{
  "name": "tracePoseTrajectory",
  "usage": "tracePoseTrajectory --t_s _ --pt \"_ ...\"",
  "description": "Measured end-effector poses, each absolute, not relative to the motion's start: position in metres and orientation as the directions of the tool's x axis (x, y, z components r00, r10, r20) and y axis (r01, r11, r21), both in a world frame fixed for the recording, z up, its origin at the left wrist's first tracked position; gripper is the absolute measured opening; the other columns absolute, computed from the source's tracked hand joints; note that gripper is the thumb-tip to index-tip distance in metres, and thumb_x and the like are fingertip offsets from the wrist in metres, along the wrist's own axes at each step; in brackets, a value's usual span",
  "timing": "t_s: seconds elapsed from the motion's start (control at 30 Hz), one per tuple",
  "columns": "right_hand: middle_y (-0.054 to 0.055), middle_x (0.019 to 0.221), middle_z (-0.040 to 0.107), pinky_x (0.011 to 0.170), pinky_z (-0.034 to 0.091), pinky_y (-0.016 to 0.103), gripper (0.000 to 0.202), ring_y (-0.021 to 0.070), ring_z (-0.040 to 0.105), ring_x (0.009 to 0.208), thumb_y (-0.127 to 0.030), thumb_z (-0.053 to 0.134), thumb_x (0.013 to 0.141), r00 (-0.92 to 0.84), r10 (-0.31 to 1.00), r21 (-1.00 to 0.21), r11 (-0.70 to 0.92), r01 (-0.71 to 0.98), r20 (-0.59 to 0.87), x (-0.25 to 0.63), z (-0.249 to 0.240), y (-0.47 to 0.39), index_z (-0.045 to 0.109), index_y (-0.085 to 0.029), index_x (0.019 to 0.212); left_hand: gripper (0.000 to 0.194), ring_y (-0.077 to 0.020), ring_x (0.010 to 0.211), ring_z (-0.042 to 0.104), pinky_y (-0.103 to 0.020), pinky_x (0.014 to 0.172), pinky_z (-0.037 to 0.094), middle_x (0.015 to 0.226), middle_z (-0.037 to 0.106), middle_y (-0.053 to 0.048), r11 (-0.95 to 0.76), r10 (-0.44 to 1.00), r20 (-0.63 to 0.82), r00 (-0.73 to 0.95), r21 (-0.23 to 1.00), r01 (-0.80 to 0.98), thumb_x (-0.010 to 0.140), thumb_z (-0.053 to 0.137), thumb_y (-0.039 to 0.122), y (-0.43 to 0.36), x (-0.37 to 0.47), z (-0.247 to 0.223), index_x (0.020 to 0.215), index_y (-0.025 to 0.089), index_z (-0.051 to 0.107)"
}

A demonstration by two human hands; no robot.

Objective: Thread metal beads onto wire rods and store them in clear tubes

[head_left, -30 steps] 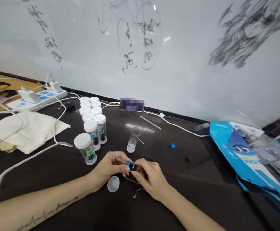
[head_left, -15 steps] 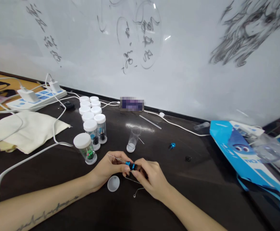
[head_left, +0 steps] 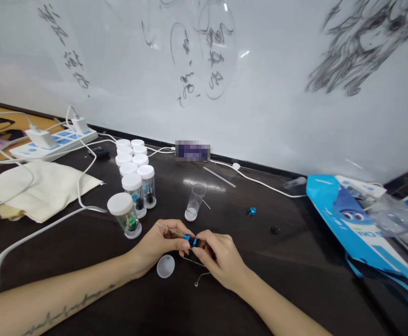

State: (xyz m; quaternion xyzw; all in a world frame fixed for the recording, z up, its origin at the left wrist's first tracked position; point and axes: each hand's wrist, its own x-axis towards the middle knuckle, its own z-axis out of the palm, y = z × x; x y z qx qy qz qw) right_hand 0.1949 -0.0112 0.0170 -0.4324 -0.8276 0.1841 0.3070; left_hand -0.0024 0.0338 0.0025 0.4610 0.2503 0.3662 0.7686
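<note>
Between my two hands is a small blue and black part, with thin wire running from it. My left hand pinches its blue end between thumb and fingers. On the black end, the thumb and index finger of my right hand are closed. A thin wire with a small loop at its end hangs below my right hand. Just under my left hand lies a round white lid. Beyond my hands, an uncapped clear tube stands on the dark table.
Several white-capped clear jars with small parts inside stand at left. A blue part and a black piece lie at right, near a blue bag. White cables, a power strip and a cream cloth occupy the left side.
</note>
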Motion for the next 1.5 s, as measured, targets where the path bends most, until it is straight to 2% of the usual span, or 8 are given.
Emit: tracePoseTrajectory --t_s 1.5 --pt "-0.002 0.063 0.056 0.056 0.035 0.024 0.021 0.0129 0.052 0.054 -0.033 0.045 0.099 -0.458 0.814 -0.548 0.580 0.603 0.356 0.1939 0.0197 -0.0101 0.054 -0.019 0.085 0.019 -0.0092 0.056 0.062 -0.018 0.057 0.051 0.067 0.072 -0.003 0.323 0.797 -0.095 0.596 0.901 -0.288 0.068 0.084 0.020 0.0333 -0.0030 0.0060 0.081 0.011 0.073"
